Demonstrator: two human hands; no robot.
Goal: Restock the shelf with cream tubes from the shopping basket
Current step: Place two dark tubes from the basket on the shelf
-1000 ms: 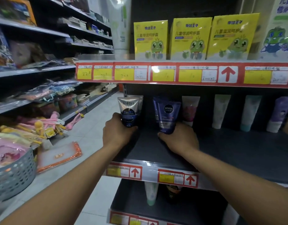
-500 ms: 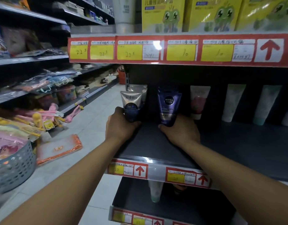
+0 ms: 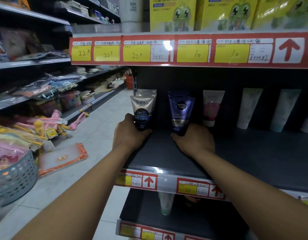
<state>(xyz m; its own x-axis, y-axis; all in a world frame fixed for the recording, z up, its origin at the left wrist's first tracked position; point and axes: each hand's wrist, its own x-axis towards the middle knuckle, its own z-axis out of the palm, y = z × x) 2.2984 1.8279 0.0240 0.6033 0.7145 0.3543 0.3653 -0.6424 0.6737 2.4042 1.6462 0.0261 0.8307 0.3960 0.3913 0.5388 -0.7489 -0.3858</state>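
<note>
Both hands were at the dark shelf (image 3: 167, 158), each setting a tube upright: the left hand (image 3: 128, 135) had its fingers curled around the foot of the Softto tube (image 3: 142, 112), just in front of a second like it, and the right hand (image 3: 195, 140) gripped the base of the Nivea tube (image 3: 181, 112). Further right a pink tube (image 3: 211, 108) and pale tubes (image 3: 250, 108) already stood at the back, so restocking looked well under way, though much of the shelf remained bare. The grey basket (image 3: 16, 177) sat low at the left, holding pinkish packets; whether cream tubes remained inside could not be told
</note>
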